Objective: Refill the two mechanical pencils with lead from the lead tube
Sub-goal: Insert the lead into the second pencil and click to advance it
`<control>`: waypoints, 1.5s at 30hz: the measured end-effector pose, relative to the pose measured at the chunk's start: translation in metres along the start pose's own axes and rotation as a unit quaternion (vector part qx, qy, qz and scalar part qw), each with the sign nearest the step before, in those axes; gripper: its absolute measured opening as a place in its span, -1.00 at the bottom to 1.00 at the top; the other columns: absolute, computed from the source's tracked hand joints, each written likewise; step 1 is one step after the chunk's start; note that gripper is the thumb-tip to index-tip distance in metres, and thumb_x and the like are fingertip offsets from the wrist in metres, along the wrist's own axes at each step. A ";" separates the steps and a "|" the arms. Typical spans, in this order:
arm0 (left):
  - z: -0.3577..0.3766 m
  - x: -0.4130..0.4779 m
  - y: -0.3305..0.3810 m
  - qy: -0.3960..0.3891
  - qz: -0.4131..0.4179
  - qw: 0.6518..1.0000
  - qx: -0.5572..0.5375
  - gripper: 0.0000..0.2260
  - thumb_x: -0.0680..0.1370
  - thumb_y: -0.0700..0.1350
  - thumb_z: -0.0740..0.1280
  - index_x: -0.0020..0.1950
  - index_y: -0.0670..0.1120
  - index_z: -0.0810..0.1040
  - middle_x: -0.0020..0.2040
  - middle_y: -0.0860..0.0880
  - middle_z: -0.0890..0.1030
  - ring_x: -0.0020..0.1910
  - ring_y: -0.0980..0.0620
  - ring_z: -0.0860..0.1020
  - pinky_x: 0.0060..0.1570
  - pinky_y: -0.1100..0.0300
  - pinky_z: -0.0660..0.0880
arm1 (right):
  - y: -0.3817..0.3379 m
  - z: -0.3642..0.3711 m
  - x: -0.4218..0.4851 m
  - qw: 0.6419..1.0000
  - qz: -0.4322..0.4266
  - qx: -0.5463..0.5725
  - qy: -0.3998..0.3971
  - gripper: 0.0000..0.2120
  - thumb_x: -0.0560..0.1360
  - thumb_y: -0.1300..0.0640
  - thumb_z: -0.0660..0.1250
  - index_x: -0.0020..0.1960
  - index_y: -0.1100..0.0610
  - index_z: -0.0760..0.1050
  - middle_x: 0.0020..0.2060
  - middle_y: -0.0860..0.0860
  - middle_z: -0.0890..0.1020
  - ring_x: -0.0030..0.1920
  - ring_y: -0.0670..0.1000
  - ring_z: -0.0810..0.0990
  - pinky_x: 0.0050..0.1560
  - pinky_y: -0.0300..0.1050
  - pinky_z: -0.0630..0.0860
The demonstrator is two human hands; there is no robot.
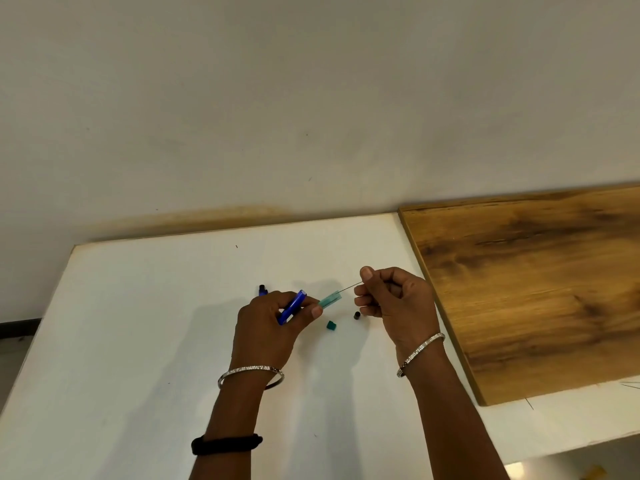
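— Where is the left grip (pixel 266 320), and what does it have?

— Over the middle of the white tabletop (pixel 138 323). Its fingers are curled round a blue mechanical pencil (pixel 292 306), which slants up toward 1 o'clock. The thumb and a fingertip also pinch the near end of the clear green lead tube (pixel 330 299). The tube's open mouth points toward 2 o'clock.

— And the right grip (pixel 394 303)?

— It is at 3 o'clock from the tube and near it. It is closed, with thumb and forefinger pinching a thin dark lead (pixel 350 289). The lead runs from the fingers down into the mouth of the tube.

— Anything lying loose?

— A small green cap (pixel 331 326) lies on the tabletop at 6 o'clock from the tube. A little black cap (pixel 356 315) is just beside the right grip's curled fingers. A dark-blue piece (pixel 263 290) shows at 12 o'clock from the left knuckles. I cannot tell whether it belongs to the second pencil.

— What else is there?

— A wooden board (pixel 536 289) lies on the tabletop at 3 o'clock. Each wrist has a silver bangle (pixel 251 374), and there is a black band (pixel 225 445) on the left forearm.
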State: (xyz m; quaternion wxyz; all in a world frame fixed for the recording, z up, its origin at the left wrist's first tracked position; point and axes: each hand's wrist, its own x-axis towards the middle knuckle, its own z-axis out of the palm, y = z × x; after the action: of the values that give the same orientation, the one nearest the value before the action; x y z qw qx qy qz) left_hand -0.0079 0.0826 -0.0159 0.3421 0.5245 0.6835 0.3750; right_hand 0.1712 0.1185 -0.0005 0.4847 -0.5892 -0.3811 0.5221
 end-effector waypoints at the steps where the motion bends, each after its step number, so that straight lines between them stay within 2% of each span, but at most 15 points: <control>1: 0.000 0.000 -0.001 0.004 -0.006 1.000 0.014 -0.91 0.36 0.11 0.47 -0.19 0.16 0.67 -0.34 0.20 0.63 -0.37 0.21 0.48 -0.33 0.44 0.35 | 0.001 -0.001 0.000 1.000 -0.004 0.000 0.014 -0.83 0.45 0.10 0.44 -0.14 0.21 0.60 -0.38 0.08 0.70 -0.41 0.00 0.66 -0.39 -0.21 0.59; 4: 0.001 0.000 -0.004 0.014 -0.016 0.999 0.046 -0.86 0.40 0.14 0.42 -0.14 0.12 0.65 -0.28 0.13 0.63 -0.32 0.13 0.50 -0.31 0.30 0.37 | 0.002 -0.003 0.001 0.999 -0.007 0.010 0.045 -0.81 0.47 0.11 0.43 -0.11 0.26 0.59 -0.35 0.11 0.69 -0.42 -0.02 0.65 -0.40 -0.22 0.59; 10: 0.006 -0.004 -0.001 0.029 -0.022 0.989 0.145 -0.87 0.46 0.14 0.37 -0.08 0.13 0.55 -0.25 0.13 0.55 -0.32 0.09 0.51 -0.39 0.33 0.33 | 0.004 -0.002 0.001 0.999 -0.008 0.009 0.047 -0.90 0.49 0.19 0.41 -0.12 0.24 0.60 -0.37 0.08 0.69 -0.44 -0.06 0.64 -0.41 -0.25 0.59; 13: 0.011 -0.005 0.001 0.038 -0.025 0.987 0.155 -0.87 0.47 0.13 0.36 -0.08 0.11 0.54 -0.21 0.13 0.54 -0.27 0.06 0.53 -0.31 0.25 0.43 | 0.005 -0.002 0.001 0.999 -0.009 0.006 0.040 -0.93 0.50 0.22 0.39 -0.12 0.22 0.60 -0.34 0.10 0.69 -0.42 -0.06 0.64 -0.40 -0.25 0.58; 17: 0.015 -0.006 0.000 0.052 -0.045 0.982 0.176 -0.80 0.46 0.12 0.37 -0.06 0.02 0.59 -0.14 0.02 0.60 -0.20 0.02 0.55 -0.18 0.13 0.52 | 0.007 -0.002 0.002 0.999 -0.010 -0.004 0.033 -0.93 0.51 0.23 0.38 -0.11 0.22 0.61 -0.31 0.12 0.70 -0.39 -0.04 0.66 -0.37 -0.24 0.58; 20: 0.015 -0.007 0.001 0.051 -0.066 0.977 0.195 -0.82 0.45 0.10 0.38 -0.14 0.00 0.62 -0.23 0.02 0.62 -0.27 0.04 0.56 -0.24 0.16 0.52 | 0.008 -0.003 0.003 0.999 -0.008 -0.008 0.031 -0.93 0.51 0.24 0.38 -0.09 0.25 0.62 -0.30 0.12 0.70 -0.38 -0.03 0.67 -0.36 -0.24 0.58; 25: 0.011 -0.007 0.001 0.027 -0.090 0.972 0.213 -0.80 0.44 0.13 0.39 -0.13 0.01 0.60 -0.26 0.03 0.59 -0.27 0.03 0.55 -0.27 0.21 0.44 | 0.006 0.002 0.002 1.000 -0.002 -0.009 0.018 -0.96 0.50 0.30 0.38 -0.09 0.23 0.61 -0.29 0.13 0.70 -0.35 0.00 0.68 -0.33 -0.24 0.59; 31: 0.013 -0.007 0.000 0.020 -0.090 0.974 0.208 -0.81 0.44 0.13 0.39 -0.11 0.03 0.60 -0.21 0.03 0.61 -0.24 0.03 0.56 -0.21 0.17 0.52 | 0.004 0.004 0.000 1.000 -0.004 -0.004 0.012 -0.91 0.44 0.33 0.43 -0.08 0.20 0.61 -0.27 0.17 0.71 -0.31 0.05 0.69 -0.27 -0.18 0.63; 34: 0.013 -0.007 0.000 0.019 -0.088 0.976 0.197 -0.81 0.44 0.15 0.39 -0.10 0.05 0.58 -0.26 0.08 0.55 -0.24 0.05 0.55 -0.18 0.17 0.53 | 0.004 0.004 0.000 1.000 -0.006 -0.008 0.015 -0.89 0.43 0.30 0.46 -0.06 0.18 0.62 -0.26 0.18 0.71 -0.27 0.08 0.71 -0.23 -0.13 0.64; 37: 0.012 -0.007 0.004 0.034 -0.065 0.979 0.190 -0.76 0.44 0.21 0.35 -0.13 0.04 0.57 -0.35 0.12 0.48 -0.33 0.09 0.49 -0.30 0.24 0.43 | 0.003 0.005 0.000 1.000 -0.017 -0.017 0.014 -0.88 0.44 0.27 0.45 -0.02 0.18 0.61 -0.24 0.13 0.73 -0.25 0.07 0.72 -0.24 -0.16 0.64; 40: 0.014 -0.008 0.013 0.049 0.003 0.987 0.154 -0.70 0.46 0.28 0.26 -0.16 0.06 0.56 -0.43 0.13 0.45 -0.45 0.14 0.40 -0.41 0.32 0.28 | -0.001 0.006 -0.001 0.998 -0.052 -0.023 0.011 -0.89 0.47 0.24 0.42 -0.03 0.08 0.62 -0.24 0.02 0.73 -0.25 0.01 0.72 -0.31 -0.24 0.61; 45: 0.015 -0.008 0.019 0.031 0.066 0.991 0.110 -0.61 0.46 0.26 0.19 0.08 0.05 0.60 -0.14 0.12 0.60 -0.30 0.14 0.44 -0.20 0.31 0.41 | -0.008 0.007 -0.003 0.993 -0.112 -0.020 0.011 -0.87 0.51 0.19 0.38 -0.03 -0.02 0.61 -0.19 0.00 0.72 -0.24 -0.01 0.69 -0.32 -0.22 0.59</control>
State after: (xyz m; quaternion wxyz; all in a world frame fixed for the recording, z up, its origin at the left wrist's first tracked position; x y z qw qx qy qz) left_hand 0.0154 0.0801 -0.0055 0.2352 0.5910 0.6950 0.3352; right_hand 0.1644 0.1185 0.0084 0.5325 -0.5582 -0.4501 0.4498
